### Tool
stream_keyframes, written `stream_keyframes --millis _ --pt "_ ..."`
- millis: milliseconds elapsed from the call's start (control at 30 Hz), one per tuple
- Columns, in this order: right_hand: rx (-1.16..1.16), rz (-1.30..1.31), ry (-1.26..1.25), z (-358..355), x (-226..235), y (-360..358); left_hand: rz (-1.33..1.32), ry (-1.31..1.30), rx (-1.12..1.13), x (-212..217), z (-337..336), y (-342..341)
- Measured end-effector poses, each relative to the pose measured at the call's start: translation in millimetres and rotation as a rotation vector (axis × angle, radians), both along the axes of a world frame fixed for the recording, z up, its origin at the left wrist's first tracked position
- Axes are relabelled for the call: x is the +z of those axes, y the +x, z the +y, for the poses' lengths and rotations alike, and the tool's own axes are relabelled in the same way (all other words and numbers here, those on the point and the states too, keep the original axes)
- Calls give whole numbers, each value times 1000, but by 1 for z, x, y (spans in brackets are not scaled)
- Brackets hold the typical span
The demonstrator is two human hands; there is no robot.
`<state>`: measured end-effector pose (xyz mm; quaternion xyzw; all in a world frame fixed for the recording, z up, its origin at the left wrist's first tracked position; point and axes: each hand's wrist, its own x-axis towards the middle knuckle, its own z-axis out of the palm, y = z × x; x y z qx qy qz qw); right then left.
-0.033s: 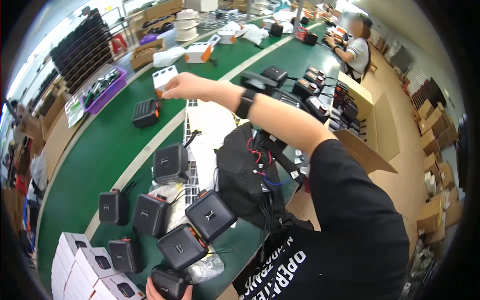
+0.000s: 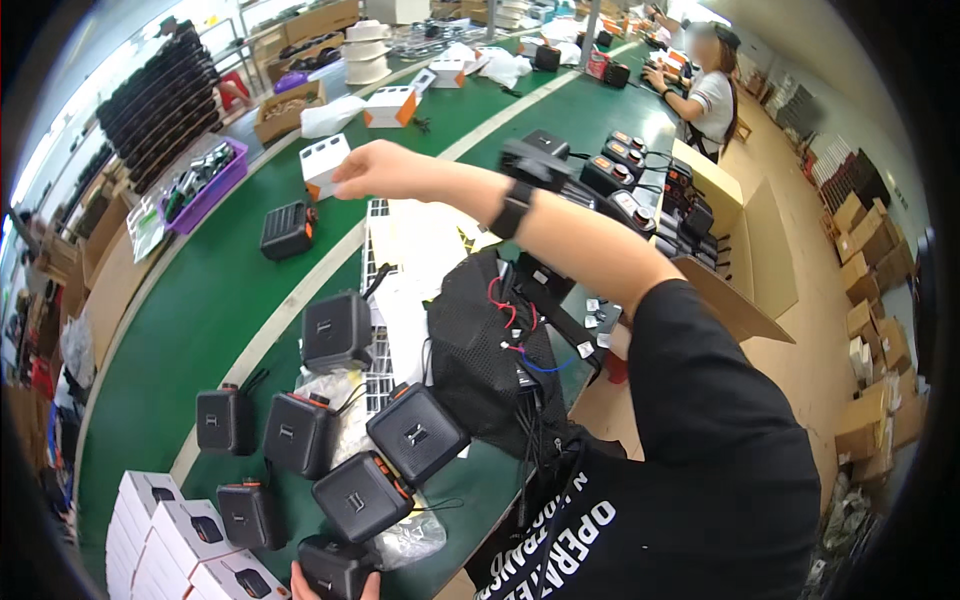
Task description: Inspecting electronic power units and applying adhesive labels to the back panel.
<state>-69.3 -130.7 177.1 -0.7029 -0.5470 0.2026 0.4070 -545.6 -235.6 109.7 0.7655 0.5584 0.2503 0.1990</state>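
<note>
My left hand (image 2: 303,583) shows only by its fingertips at the bottom edge, closed round a black speaker (image 2: 333,566). My right hand (image 2: 376,170) is stretched out over the far table, its arm with a black wristband crossing from the right. Its fingers are curled together and overlap the right edge of a white and orange box (image 2: 322,163); whether they touch it or pinch something small is hidden. Several more boxy black speakers with orange trim (image 2: 417,432) lie before me. One ribbed black device (image 2: 287,230) sits just nearer than the box.
White printed boxes (image 2: 195,530) are stacked at lower left. A black mesh bag with loose wires (image 2: 470,335) lies by my body. Dark devices with dials (image 2: 610,172) and an open carton (image 2: 765,255) stand at right. A purple basket (image 2: 215,190) is far left. Another person (image 2: 708,100) works beyond.
My right arm and hand have shifted slightly to the right. The left hand stays on the black speaker, and the view has moved a little.
</note>
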Motion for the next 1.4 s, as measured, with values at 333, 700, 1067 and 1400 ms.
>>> stream_keyframes --millis 333,700,1067,1400 --pt "-52 -399 -137 -88 -84 29 -1309 -250 203 -2 -25 24" --pt "-121 -369 -157 -40 -116 49 -1724 -614 131 -14 -27 62" --pt "503 -1051 157 -86 -117 80 -1950 -628 -101 -12 -46 47" --pt "129 -580 -105 -34 -154 106 -2314 -589 -757 -25 -51 12"
